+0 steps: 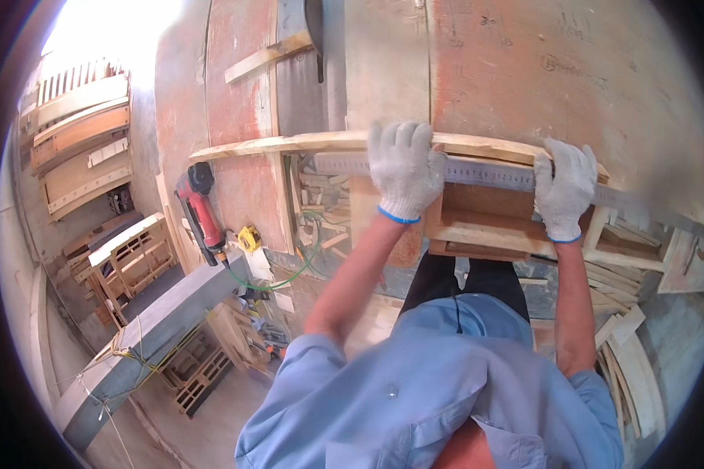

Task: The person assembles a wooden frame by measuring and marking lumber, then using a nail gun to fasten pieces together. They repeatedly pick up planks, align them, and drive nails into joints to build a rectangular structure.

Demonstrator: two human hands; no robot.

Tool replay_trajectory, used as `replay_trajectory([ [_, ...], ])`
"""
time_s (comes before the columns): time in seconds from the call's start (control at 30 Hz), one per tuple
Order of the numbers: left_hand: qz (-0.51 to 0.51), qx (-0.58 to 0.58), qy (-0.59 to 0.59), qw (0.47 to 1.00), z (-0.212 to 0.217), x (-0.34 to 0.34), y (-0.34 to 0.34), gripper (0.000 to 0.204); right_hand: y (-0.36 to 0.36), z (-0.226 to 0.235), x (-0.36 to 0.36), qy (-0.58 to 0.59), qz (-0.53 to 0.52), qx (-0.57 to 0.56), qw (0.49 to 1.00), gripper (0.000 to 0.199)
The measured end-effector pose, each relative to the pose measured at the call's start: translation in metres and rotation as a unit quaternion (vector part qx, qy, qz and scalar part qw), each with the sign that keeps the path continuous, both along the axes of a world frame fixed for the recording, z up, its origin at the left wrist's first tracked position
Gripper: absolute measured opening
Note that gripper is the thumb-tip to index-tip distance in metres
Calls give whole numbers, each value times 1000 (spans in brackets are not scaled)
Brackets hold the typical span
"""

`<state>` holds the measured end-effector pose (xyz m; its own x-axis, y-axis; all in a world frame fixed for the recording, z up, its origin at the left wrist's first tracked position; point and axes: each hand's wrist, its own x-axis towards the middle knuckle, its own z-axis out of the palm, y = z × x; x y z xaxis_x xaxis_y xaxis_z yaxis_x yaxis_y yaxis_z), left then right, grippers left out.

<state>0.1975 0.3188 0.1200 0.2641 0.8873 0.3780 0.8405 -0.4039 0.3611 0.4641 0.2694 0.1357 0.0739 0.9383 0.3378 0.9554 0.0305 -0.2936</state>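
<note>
Nearest the camera, a blue shirt (pixel 399 391) is being worn, its sleeves ending above bare forearms that are being stretched forward. Beyond it, the far side of the view is being filled by a broad, reddish-brown worktop (pixel 579 86), marked with handwriting and paint stains. At the left, a long grey beam (pixel 160 305) is being crossed by cords, and a stack of pale and orange-brown boards (pixel 82 148) is being lit by bright light behind it. In front of the legs, an open wooden frame (pixel 477 234) is being partly covered by the hands' work. A long, narrow wooden strip (pixel 321 141) is being held crosswise over the near part of the worktop, just beyond the frame, its left end reaching toward the tools. Along its near side a metal ruler (pixel 489 173) is being kept roughly parallel. The strip is being grasped near its middle by the left hand (pixel 404 168), gloved in white knit with a blue cuff, fingers bent over it; near its right end it is being grasped by the right hand (pixel 565 187), likewise gloved, fingers curled. Whether the ruler is also being pinched cannot be told. At the left, a red-and-black power tool (pixel 202 211) is being neighboured by a looping green hose (pixel 314 250) and a small yellow tape measure (pixel 249 238).
</note>
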Motion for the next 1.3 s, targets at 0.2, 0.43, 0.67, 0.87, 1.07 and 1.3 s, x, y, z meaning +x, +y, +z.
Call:
replay_trajectory([
  [0.2, -17, -31, -18, 999, -1, -5, 19, 15, 16, -16, -3, 7, -16, -11, 1000, 13],
  [0.43, -18, -7, 122, 992, -9, 14, 83, 16, 77, -25, 20, -34, -53, -50, 997, 28],
  [0.67, -36, -129, 94, 986, 5, 19, 103, 37, 81, -21, 16, -8, -11, 14, 1000, 39],
  [0.87, -17, -126, 86, 988, 2, 21, 105, 41, 95, -9, 27, 24, -32, -154, 987, 44],
  [1.07, -12, -102, 68, 992, 1, 18, 103, 42, 90, -5, 109, 78, -131, -193, 969, 54],
  [1.3, -13, -86, 44, 995, 2, 19, 101, 42, 87, -19, 135, 94, -90, -222, 966, 55],
])
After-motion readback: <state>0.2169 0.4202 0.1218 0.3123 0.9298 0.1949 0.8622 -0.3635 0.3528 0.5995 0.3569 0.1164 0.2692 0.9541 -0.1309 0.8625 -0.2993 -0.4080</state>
